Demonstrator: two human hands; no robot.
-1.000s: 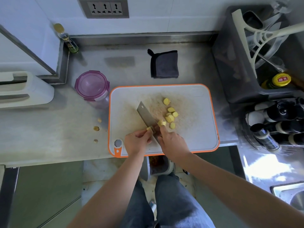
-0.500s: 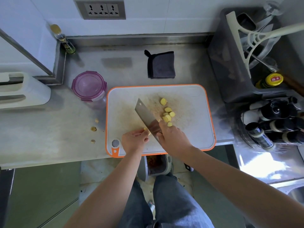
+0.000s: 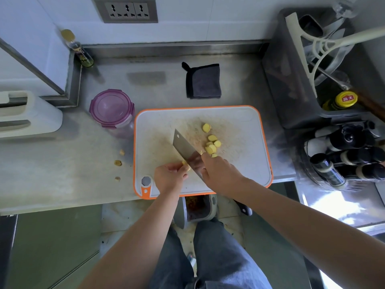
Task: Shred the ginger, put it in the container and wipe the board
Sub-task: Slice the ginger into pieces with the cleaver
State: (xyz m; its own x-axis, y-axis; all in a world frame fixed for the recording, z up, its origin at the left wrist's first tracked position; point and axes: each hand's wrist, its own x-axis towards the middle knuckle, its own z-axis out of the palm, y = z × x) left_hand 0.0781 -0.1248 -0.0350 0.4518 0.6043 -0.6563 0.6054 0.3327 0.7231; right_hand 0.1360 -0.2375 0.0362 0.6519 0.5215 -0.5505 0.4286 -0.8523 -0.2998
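1. Where the grey steel counter spreads widest, the white rectangular plastic cutting board with an orange rim lies on it, its near edge at the counter's front lip.
2. A dark grey plastic crate stands to the right of the board and behind it, holding utensils and a yellow-capped bottle.
3. The round clear container with a purple clip lid sits just beside the board's far left corner, lid on.
4. A folded dark grey cloth lies behind the board's far edge, apart from it.
5. The right hand is over the board's near half, fingers curled tight around the root of the knife; the handle is hidden beneath it.
6. The left hand is over the board's near left part, fingertips pinching a small yellow ginger piece against the blade's left face.
7. The steel rectangular cleaver slants across the board's middle, tip toward the far left, edge down on the board.
8. Several pale yellow ginger slices lie in a loose line at the board's centre, just right of the blade.
9. Three brownish ginger scraps lie on the counter, left of the board.
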